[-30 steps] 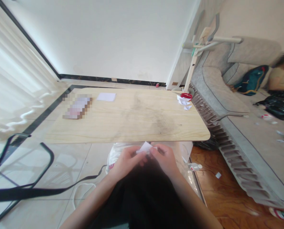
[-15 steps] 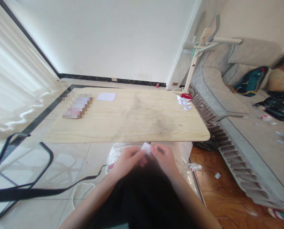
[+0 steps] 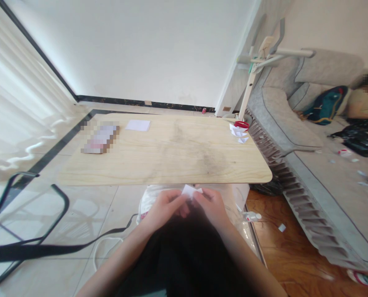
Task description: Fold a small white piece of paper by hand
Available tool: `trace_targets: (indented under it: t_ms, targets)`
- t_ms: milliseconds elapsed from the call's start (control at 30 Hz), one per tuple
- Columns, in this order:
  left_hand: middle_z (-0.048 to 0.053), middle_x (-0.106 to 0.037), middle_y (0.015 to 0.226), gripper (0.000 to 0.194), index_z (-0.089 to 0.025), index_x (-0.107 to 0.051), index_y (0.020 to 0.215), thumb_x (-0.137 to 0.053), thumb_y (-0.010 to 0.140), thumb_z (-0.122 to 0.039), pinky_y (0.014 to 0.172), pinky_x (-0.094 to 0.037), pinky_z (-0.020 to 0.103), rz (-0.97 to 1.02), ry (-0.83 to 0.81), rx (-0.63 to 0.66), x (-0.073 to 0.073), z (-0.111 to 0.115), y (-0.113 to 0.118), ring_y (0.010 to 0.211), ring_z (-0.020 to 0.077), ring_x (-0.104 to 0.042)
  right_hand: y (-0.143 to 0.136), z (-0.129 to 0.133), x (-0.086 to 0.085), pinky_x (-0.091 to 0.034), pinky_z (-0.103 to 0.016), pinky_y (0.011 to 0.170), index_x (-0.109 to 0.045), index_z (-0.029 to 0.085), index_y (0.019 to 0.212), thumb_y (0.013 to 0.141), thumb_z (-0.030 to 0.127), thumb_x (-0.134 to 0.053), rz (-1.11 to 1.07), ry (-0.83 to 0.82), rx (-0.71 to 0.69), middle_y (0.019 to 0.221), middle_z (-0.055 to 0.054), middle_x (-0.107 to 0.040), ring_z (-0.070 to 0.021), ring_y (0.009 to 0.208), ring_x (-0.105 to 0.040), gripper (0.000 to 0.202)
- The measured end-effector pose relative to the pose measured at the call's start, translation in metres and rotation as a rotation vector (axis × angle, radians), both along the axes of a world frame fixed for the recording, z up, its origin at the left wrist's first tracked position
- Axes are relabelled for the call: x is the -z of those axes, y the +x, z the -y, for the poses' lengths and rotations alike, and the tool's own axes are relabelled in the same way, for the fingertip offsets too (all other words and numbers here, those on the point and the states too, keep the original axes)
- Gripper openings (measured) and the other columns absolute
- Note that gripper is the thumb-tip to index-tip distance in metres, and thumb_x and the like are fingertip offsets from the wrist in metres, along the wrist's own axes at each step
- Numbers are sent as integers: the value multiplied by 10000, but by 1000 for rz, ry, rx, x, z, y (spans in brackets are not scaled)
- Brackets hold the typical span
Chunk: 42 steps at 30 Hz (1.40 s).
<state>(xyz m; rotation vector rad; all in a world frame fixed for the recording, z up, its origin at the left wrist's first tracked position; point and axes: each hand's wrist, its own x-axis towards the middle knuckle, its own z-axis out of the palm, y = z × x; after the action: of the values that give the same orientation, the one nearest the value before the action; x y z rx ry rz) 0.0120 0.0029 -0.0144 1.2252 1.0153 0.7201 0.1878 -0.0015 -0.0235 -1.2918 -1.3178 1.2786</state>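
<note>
A small folded piece of white paper (image 3: 190, 190) is pinched between my two hands, just below the table's near edge and above my lap. My left hand (image 3: 169, 205) grips its left side with thumb and fingers closed. On the other side, my right hand (image 3: 211, 203) pinches the right part of the paper. The undersides of the fingers are partly hidden. Several folded white paper pieces (image 3: 239, 133) lie at the table's far right corner beside red-handled scissors (image 3: 241, 124). Toward the far left rests a stack of white paper sheets (image 3: 138, 125).
The wooden table (image 3: 159, 152) spans the view ahead. A blurred-out flat item (image 3: 100, 138) lies on its left. At right, a person (image 3: 362, 101) sits on the grey sofa (image 3: 310, 119). A white bottle (image 3: 252, 216) stands low right; a black metal frame (image 3: 60, 202) is at left.
The paper has shifted slightly in my fingers, and my right hand has moved a little to the left over it. The table items have not moved.
</note>
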Motion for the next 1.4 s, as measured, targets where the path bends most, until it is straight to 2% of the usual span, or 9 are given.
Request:
trace_targets:
  t_ms: [200,433,633,833,1033,1400]
  targets:
    - [40,-707,706,296,-131,-705,886,-614,872,-412,518,-464,209,30,23,-31,2,2,2,553,122,-631,-1,-1,-2,-464,-241,503,-586,191,536,826,381,-590,-11,23,65,506,-5,-615,-139,496,-562,346]
    - [39,-688,660,327,-134,-673,755,-614,862,-437,515,-465,224,42,3,-168,1,3,6,533,126,-609,-1,0,-3,-466,-247,506,-585,194,519,830,394,-599,-2,23,82,504,-12,-620,-141,495,-567,370]
    - [1,-669,624,261,-147,-639,769,-624,843,-397,521,-473,221,97,33,-273,0,4,6,515,114,-599,-3,1,-2,-461,-251,497,-603,189,524,817,405,-624,-21,9,90,497,-12,-621,-139,477,-561,365]
    - [5,-670,631,270,-143,-654,812,-636,814,-411,496,-460,227,87,16,-213,1,6,15,495,120,-593,-3,0,2,-440,-250,485,-673,173,637,826,428,-621,-84,34,164,490,5,-600,-131,463,-534,322]
    - [5,-634,573,338,-159,-626,681,-579,859,-443,502,-449,227,45,6,-235,-4,9,20,496,124,-578,-4,1,-1,-445,-246,491,-588,187,528,821,388,-627,-41,36,125,486,-1,-596,-135,477,-547,358]
    - [-13,-603,567,336,-160,-601,670,-579,870,-429,511,-441,226,56,13,-280,-5,11,19,499,116,-559,-5,1,0,-444,-253,504,-586,193,515,833,423,-610,-18,44,104,490,-2,-597,-139,486,-546,394]
